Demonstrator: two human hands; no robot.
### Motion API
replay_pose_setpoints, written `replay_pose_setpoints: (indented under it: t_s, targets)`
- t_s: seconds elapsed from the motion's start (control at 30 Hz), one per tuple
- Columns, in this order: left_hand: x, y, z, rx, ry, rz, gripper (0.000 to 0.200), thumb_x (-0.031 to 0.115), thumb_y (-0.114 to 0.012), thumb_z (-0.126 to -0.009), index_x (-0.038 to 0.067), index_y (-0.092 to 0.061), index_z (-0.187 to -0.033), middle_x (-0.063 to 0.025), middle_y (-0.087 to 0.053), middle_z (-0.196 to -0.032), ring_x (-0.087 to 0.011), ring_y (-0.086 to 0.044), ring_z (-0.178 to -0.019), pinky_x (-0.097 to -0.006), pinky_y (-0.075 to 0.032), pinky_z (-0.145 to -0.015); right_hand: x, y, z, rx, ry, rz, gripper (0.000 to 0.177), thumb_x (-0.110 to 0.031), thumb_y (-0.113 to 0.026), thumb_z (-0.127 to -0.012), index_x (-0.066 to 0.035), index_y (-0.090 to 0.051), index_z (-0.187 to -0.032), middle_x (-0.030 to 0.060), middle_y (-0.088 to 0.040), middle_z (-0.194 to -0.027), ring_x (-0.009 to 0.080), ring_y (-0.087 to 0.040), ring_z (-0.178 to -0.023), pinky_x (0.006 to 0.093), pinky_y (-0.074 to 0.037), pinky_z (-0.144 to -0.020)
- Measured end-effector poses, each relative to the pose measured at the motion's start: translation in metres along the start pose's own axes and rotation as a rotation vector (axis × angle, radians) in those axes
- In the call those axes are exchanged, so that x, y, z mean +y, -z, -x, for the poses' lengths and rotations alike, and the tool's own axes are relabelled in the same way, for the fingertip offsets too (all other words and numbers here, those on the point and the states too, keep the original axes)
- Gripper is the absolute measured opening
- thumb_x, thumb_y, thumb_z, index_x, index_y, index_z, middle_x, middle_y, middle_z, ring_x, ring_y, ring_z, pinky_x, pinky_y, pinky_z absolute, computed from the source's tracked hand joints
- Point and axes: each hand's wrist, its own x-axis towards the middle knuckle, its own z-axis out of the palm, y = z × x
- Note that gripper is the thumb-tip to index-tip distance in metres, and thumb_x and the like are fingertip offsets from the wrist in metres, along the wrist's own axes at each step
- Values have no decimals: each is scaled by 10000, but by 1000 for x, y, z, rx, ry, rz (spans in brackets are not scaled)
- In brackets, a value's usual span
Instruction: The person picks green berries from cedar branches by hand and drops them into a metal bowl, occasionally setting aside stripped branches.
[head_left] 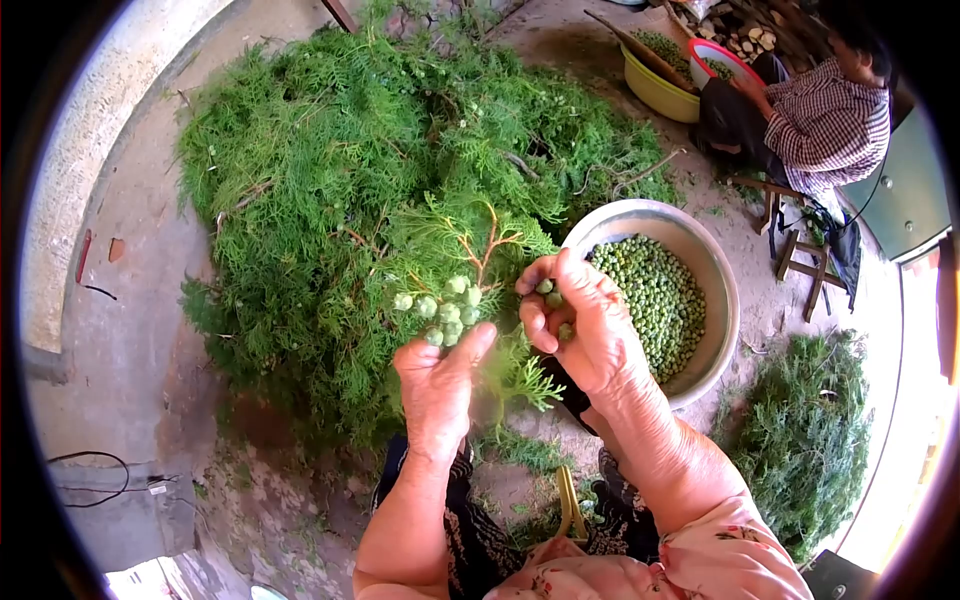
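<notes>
My left hand (440,375) pinches a green sprig (483,245) with a reddish-brown stem, feathery leaves and a cluster of pale green cones (452,308) just above the thumb. To its right, my right hand (590,320) is curled around several loose green cones (550,294), with its fingertips bent inward. Just beyond that hand stands a wide metal basin (722,290) holding many small green cones (655,300). Behind both hands spreads a large heap of leafy green branches (310,180).
At the upper right a person (820,115) in a checked shirt sits beside a red-rimmed bowl (705,50) and a yellow basin (655,92). A wooden stool (805,265) stands below them. Another pile of branches (810,440) lies at the right.
</notes>
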Motion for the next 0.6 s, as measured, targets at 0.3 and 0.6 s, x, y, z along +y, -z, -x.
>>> replay_pose_setpoints:
  t_s: [0.3,0.6]
  targets:
    - [-4,-3,2,-101,-44,-144,121,25,-660,-771,31,-670,-891,-19,-653,-816,-75,-583,-681,-213,-450,-593,11,-1,0,-60,256,744,251,-134,-689,-769,-6,-611,-971,52,-616,-803,109,-559,-716,240,-464,-650]
    - [0,1,2,-70,47,-42,109,2,-675,-742,8,-665,-850,-19,-644,-799,-67,-554,-658,-206,-429,-597,-4,-3,-3,-33,-20,19,86,-140,-566,-872,-58,-562,-897,17,-567,-721,67,-467,-509,177,-339,-420]
